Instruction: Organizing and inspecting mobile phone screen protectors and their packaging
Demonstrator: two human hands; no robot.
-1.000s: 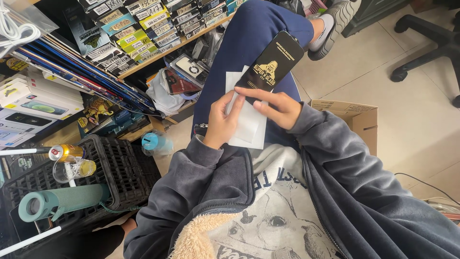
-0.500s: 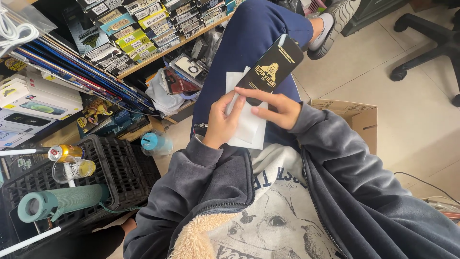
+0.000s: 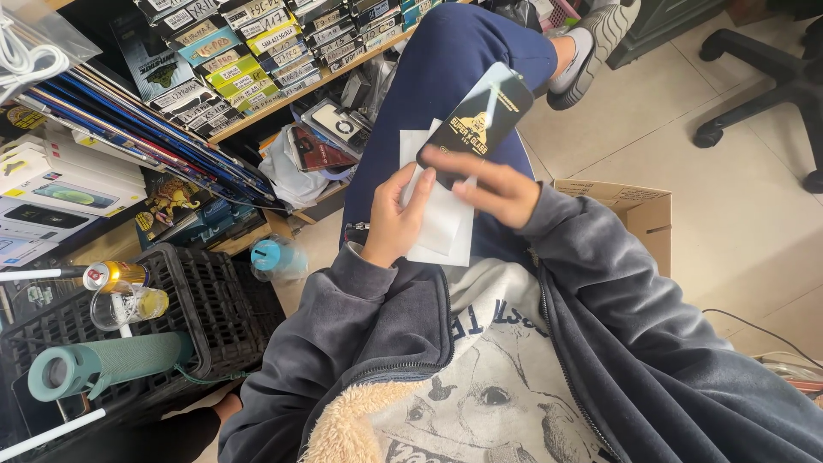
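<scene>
Crates and stock fill the left: a black plastic crate (image 3: 214, 300) holds a teal roll (image 3: 103, 364), a drinks can (image 3: 116, 274) and a clear cup (image 3: 129, 304). Far behind it, shelves (image 3: 283, 99) are packed with flat boxed accessories.

Nearer the middle, the left hand (image 3: 399, 219) is closed on the left edge of a white paper sleeve (image 3: 446, 227), thumb on its face and fingers behind. The sleeve rests over the blue trouser leg (image 3: 446, 69).

Just right of it, the right hand (image 3: 489, 184) pinches the near end of a slim black packet (image 3: 476, 124) with a gold emblem, fingers laid flat across it. The packet tilts up and away to the far right, and its near end overlaps the sleeve's top.

The work in hand looks like parting or joining packet and sleeve; which one, I cannot tell. Either way it calls for a steady left-hand grip while the right keeps the packet in line with the sleeve's opening.

Right of the lap stand an open cardboard box (image 3: 639, 210) and a chair base (image 3: 771, 94).
</scene>
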